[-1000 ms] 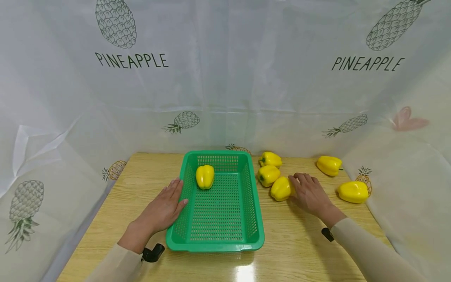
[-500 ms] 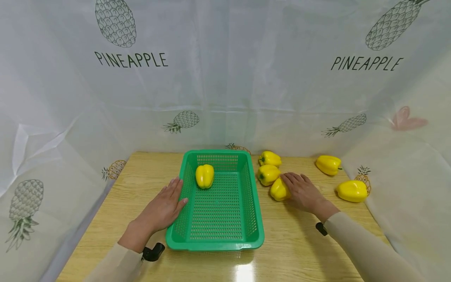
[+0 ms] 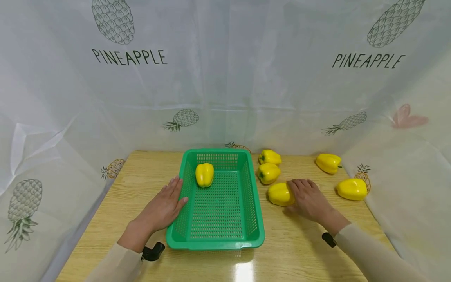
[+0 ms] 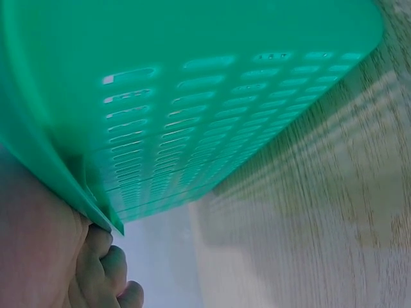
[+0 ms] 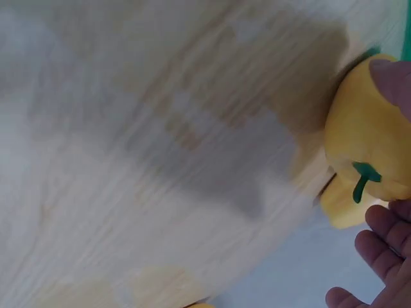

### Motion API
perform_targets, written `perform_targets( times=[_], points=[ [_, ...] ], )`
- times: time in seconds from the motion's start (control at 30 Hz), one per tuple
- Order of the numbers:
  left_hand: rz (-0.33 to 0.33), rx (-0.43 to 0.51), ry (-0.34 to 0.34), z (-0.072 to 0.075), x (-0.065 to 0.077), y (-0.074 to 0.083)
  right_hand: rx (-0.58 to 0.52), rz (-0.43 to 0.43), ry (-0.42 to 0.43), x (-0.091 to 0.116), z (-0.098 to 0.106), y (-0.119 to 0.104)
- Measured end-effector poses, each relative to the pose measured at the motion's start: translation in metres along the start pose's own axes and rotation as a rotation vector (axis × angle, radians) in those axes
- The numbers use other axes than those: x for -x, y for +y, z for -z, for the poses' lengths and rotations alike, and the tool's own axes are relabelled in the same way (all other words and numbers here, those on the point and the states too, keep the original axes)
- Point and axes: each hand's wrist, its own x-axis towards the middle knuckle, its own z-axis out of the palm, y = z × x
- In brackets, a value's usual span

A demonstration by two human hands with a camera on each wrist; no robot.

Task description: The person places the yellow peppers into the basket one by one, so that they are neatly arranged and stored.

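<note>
My left hand (image 3: 163,205) lies with straight fingers on the left rim of a green plastic basket (image 3: 216,246); in the left wrist view its fingertips (image 4: 114,266) show below the rim. One yellow bell pepper (image 3: 204,175) lies inside the basket near its back left corner. To the right of the basket my right hand (image 3: 310,199) holds another yellow bell pepper (image 3: 280,194) by its stem end, low over the table. The right wrist view shows this pepper (image 5: 363,131) between thumb (image 5: 392,80) and fingers, its green stem uncovered.
Two yellow bell peppers, one at the back (image 3: 270,157) and one nearer (image 3: 269,173), lie beside the basket's right wall. Two more, a farther one (image 3: 328,163) and a nearer one (image 3: 352,189), lie by the table's right edge. Pineapple-printed sheeting (image 3: 246,86) encloses the wooden table (image 3: 116,211).
My right hand first shifted left over the pepper, then drew it toward me, apart from the neighbouring pepper. The pepper has turned more sideways. My left hand has stayed on the rim.
</note>
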Motion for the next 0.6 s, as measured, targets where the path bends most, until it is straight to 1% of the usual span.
perform_targets(
  times=[0.17,0.23,0.33,0.43,0.5,0.6],
  points=[
    [0.004,0.004,0.001,0.001,0.0,0.001,-0.034,-0.012,0.008,0.007,0.001,-0.016],
    [0.005,0.006,0.005,0.002,0.0,0.001,-0.026,-0.014,0.005,0.01,0.0,-0.022],
    [0.007,0.01,0.008,0.003,0.0,0.002,0.01,-0.006,0.027,0.013,-0.003,-0.033],
    [0.005,0.013,0.008,0.003,0.0,0.002,0.048,0.001,0.087,0.016,-0.008,-0.041],
    [0.004,0.017,0.006,0.003,0.001,0.002,0.068,0.0,0.142,0.017,-0.01,-0.046],
    [0.003,0.024,0.007,0.002,0.001,0.001,0.098,-0.016,0.216,0.018,-0.013,-0.052]
  ],
)
